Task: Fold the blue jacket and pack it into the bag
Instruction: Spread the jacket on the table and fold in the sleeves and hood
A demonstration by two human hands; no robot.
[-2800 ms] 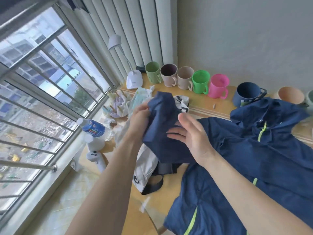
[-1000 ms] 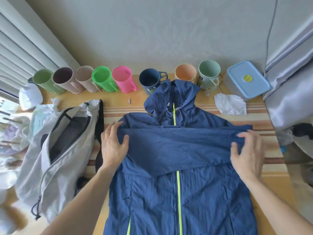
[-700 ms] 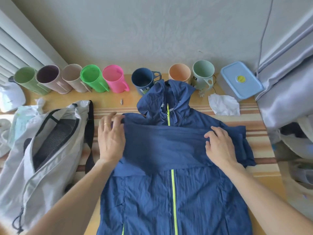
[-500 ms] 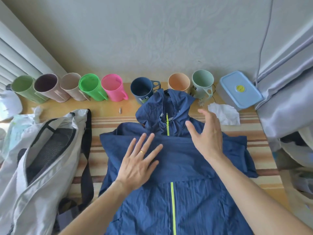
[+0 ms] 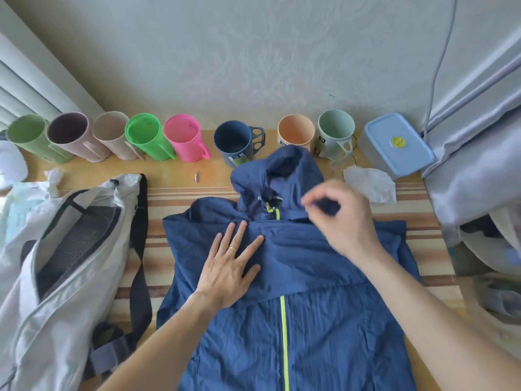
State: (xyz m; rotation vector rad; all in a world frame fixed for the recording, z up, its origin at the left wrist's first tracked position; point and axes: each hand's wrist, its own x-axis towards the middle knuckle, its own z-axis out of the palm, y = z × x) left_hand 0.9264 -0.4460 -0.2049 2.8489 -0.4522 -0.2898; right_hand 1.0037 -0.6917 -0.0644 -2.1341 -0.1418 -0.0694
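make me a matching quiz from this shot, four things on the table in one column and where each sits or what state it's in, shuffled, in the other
Things
1. blue jacket
2. bag
3. left hand
4. blue-lidded box

States or places
A. lying unzipped at the left of the table
B. closed, at the back right by the curtain
C. spread front-up, sleeves folded across the chest
D. pressed flat on the folded sleeves

Pairs: 1-C, 2-A, 3-D, 4-B
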